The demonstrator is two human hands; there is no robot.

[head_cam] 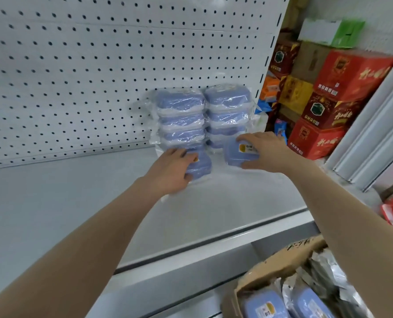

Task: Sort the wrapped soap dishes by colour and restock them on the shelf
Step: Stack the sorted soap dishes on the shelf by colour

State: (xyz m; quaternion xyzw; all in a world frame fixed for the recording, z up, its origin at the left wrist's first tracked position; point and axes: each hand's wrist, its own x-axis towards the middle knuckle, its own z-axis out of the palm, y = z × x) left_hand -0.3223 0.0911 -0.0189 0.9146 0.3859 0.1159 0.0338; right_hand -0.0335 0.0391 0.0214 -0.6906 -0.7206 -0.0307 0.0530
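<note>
Left hand grips left blue dish | right hand grips right blue dish | I see both on shelf

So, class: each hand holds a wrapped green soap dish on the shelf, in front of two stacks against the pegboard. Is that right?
Only the colour is wrong: in the head view the left dish, held by the left hand, and the right dish, held by the right hand, are blue, not green.

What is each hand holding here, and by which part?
Left hand grips one blue dish by its left end; right hand grips a second dish by its right end.
</note>
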